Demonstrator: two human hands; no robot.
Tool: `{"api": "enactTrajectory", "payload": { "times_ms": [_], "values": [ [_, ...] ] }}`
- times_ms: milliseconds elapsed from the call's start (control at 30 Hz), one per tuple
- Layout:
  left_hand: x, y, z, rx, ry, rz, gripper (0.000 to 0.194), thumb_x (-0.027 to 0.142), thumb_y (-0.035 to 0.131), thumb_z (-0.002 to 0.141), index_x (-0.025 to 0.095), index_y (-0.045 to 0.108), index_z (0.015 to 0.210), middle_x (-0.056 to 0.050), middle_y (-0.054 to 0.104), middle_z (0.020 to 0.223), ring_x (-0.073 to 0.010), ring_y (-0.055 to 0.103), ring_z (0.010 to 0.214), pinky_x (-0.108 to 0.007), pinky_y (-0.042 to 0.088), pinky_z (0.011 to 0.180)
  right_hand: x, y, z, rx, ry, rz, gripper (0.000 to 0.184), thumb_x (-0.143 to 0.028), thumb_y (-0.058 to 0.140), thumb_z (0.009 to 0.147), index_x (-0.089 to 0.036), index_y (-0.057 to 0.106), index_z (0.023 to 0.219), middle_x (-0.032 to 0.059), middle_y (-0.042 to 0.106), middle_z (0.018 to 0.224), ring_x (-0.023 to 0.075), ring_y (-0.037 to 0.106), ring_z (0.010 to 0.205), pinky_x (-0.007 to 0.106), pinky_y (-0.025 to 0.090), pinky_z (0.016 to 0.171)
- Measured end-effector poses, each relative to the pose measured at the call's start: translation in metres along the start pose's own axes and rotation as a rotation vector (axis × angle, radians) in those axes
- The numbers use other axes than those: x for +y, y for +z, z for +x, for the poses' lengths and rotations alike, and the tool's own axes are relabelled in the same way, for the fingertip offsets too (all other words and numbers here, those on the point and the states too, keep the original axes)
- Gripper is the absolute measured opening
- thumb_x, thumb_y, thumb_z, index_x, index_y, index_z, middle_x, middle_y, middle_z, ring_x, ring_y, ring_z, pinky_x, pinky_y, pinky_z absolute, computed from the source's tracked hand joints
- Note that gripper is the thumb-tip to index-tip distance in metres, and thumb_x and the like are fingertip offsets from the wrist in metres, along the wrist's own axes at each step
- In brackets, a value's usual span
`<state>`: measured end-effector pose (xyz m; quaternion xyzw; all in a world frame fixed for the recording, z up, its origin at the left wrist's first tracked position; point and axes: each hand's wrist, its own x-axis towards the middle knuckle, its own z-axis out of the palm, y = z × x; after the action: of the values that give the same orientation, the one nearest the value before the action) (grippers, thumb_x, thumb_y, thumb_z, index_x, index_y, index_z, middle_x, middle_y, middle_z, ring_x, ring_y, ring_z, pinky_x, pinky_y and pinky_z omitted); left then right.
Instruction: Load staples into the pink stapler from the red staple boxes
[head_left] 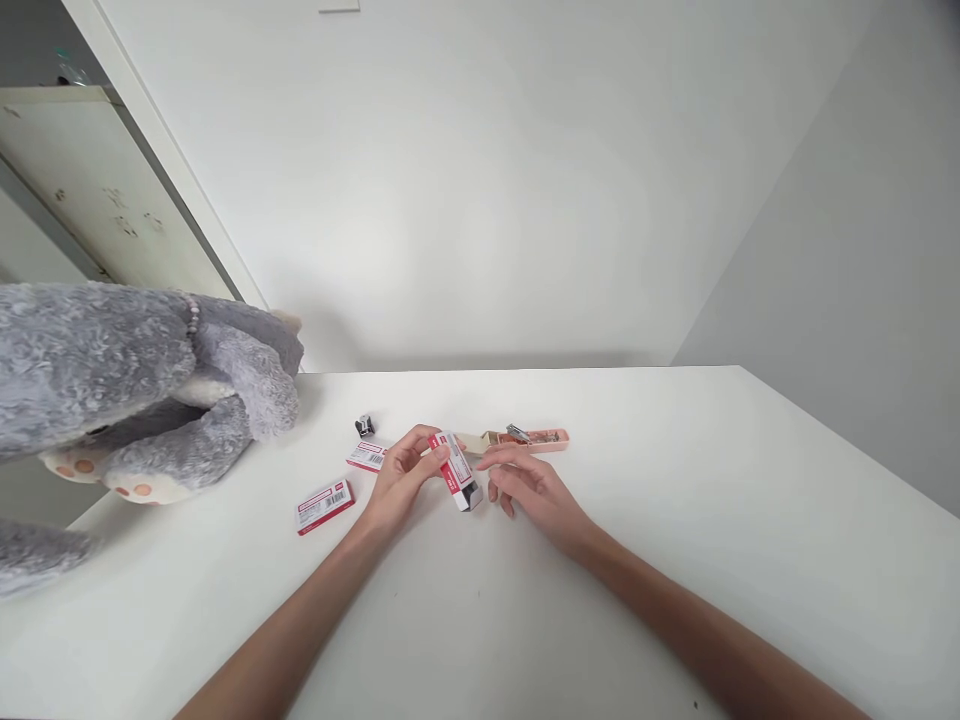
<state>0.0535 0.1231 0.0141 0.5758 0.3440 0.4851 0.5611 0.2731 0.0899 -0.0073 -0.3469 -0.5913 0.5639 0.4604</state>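
My left hand is closed round a small red and white staple box, holding it just above the white table; the box's near end looks open and dark inside. Right beside the box my right hand hovers with its fingers loosely spread, holding nothing. Just behind the hands lies a pink stapler, opened out flat with its metal parts showing.
Two more red and white staple boxes lie left of the hands, and a small dark metal piece sits behind them. A large grey plush toy rests on the table's left corner. White walls close off the back.
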Motion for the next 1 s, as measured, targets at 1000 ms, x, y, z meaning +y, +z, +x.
{"api": "enactTrajectory", "payload": {
  "times_ms": [1000],
  "values": [
    [0.006, 0.01, -0.002, -0.062, 0.058, 0.088, 0.033, 0.04, 0.077, 0.087, 0.021, 0.055, 0.102, -0.014, 0.07, 0.127, -0.0174, 0.07, 0.078, -0.023, 0.052, 0.047, 0.018, 0.005, 0.0, 0.231, -0.215, -0.446, 0.015, -0.041, 0.072, 0.09, -0.029, 0.079, 0.083, 0.0067, 0.062, 0.106, 0.0171, 0.059, 0.072, 0.036, 0.05, 0.06]
  ]
}}
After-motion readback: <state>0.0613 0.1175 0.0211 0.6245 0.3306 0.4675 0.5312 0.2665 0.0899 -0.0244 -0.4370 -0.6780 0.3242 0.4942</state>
